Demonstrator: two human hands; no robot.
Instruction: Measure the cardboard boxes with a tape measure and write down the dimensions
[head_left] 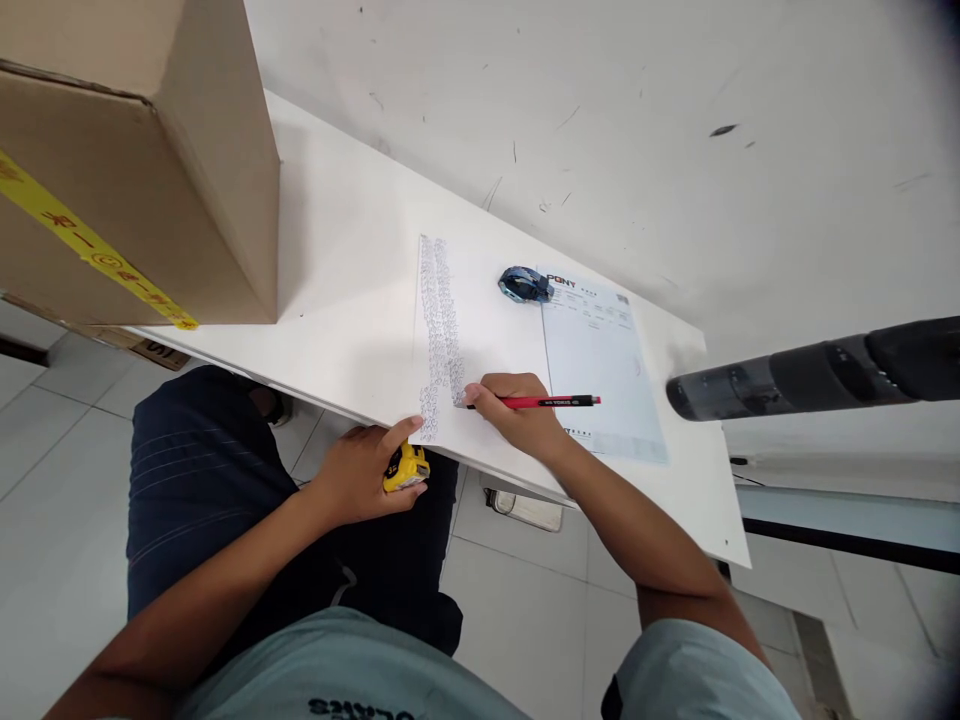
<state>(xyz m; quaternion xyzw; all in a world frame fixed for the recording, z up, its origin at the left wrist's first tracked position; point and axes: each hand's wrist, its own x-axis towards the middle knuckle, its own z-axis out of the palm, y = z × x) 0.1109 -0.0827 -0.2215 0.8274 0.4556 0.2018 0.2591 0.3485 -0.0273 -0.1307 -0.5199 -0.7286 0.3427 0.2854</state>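
Observation:
My right hand [517, 405] is closed around a red and black pen [562, 401], its tip down on a white sheet of paper [480, 330]. Dense columns of small handwriting run along the sheet's left part. My left hand [367, 470] is at the table's front edge, wrapped around a yellow and black tape measure [406, 467]. One of its fingers reaches onto the paper's near left corner. Beyond the right hand lies a printed page [600, 360] with a "PONY" heading. A small shiny blue object [525, 285] of unclear kind sits at that page's left edge.
A large cardboard box [217, 190] with yellow tape stands on the left of the white table [352, 220]. A tall dark cylinder [780, 375] rises at the right end. The wall [600, 120] borders the far side. Below, a pale flat object [529, 510] lies on the tiled floor.

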